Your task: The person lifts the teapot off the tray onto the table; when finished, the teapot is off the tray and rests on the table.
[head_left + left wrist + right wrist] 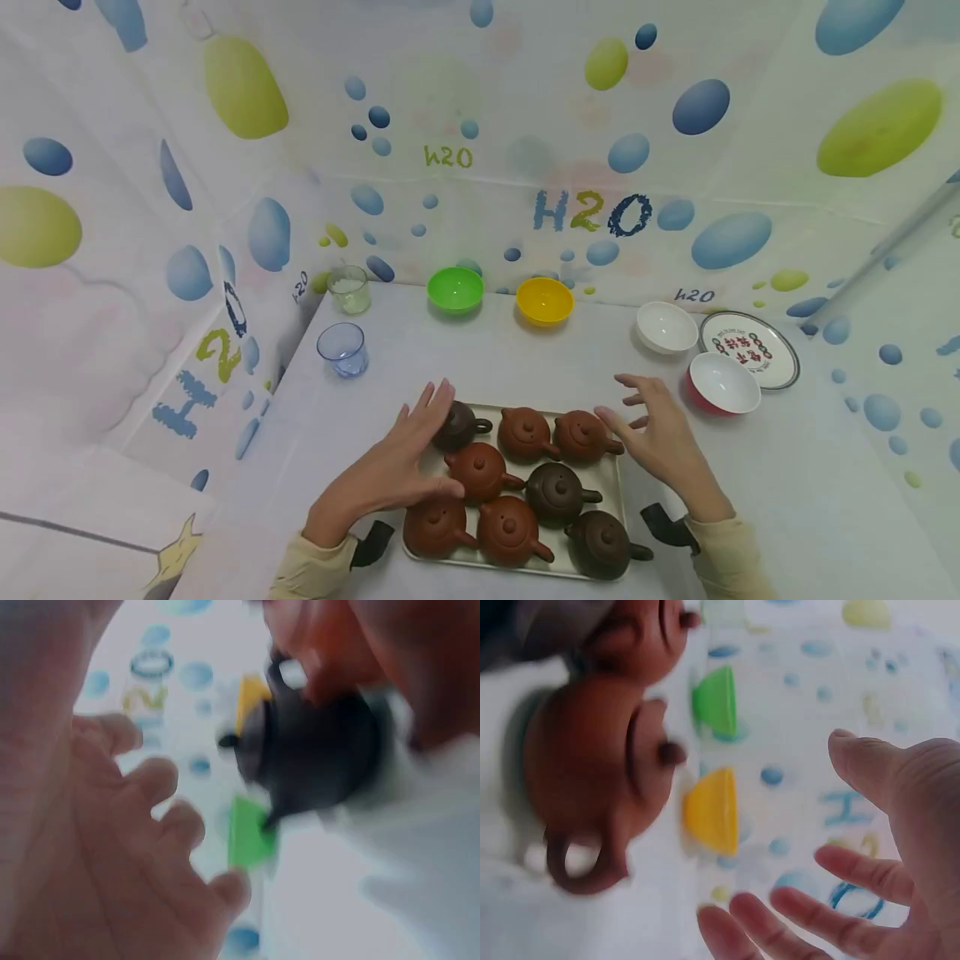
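Note:
A beige tray near the table's front edge holds several small clay teapots, some reddish, some dark brown. My left hand is open with straight fingers at the tray's back left, close beside a dark teapot; contact is unclear. The blurred left wrist view shows that dark teapot just beyond my left hand's fingers. My right hand hovers open, fingers spread, at the tray's back right, next to a reddish teapot. The right wrist view shows a reddish teapot apart from the right hand's fingers. Neither hand holds anything.
Along the back stand a clear glass, a green bowl, a yellow bowl and a white bowl. A blue glass sits left, a red bowl and printed plate right. Patterned cloth walls enclose the table.

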Motion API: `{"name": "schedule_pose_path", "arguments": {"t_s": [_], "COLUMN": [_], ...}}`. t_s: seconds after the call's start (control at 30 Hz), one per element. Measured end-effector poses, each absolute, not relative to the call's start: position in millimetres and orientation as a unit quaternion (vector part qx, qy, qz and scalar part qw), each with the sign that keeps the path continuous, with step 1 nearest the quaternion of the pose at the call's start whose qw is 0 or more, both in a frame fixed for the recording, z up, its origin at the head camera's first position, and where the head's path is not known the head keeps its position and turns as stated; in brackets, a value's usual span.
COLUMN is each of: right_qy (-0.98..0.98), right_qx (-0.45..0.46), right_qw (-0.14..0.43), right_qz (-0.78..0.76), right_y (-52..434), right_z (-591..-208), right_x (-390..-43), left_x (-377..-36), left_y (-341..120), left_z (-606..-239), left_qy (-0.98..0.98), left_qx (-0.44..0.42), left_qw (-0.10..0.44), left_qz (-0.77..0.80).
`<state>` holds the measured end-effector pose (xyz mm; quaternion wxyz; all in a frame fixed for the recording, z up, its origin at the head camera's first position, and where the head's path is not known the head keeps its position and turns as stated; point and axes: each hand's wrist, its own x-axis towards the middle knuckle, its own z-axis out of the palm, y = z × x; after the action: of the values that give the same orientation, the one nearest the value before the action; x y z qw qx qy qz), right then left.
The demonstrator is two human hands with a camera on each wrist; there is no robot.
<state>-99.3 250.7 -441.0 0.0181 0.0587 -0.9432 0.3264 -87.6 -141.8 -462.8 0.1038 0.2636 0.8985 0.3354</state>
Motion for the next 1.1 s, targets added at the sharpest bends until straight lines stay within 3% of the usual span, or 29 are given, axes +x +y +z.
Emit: {"name": "schedule_pose_path", "arguments": {"t_s": [0.23,0.43,0.7,1.1], "right_qy": [-0.915,-0.880,-0.883,-0.840], "right_qx": [-0.021,-0.028,0.013,-0.003], "right_qw": [-0.091,-0.162,-0.190,-0.241], "right_qz": [0.392,0.446,0.430,0.487], "right_y": [281.6,287.3,287.1,284.5], "right_z": [-465.2,-488.3,-502.0,-502.8], "right_x": [-111.1,-111.4,-105.9,-95.0], "left_x": [-65.4,-52.0,-48.4,-47.3], "left_y": [-186.8,-185.9,-188.4,-189.5], "left_z": [-498.8,-510.9,-539.3,-540.0], "left_qy": [0.885,0.904,0.894,0.897], "left_qx": [0.278,0.235,0.269,0.245], "left_qw": [0.096,0.156,0.116,0.145], "left_qz": [0.362,0.322,0.340,0.338]}}
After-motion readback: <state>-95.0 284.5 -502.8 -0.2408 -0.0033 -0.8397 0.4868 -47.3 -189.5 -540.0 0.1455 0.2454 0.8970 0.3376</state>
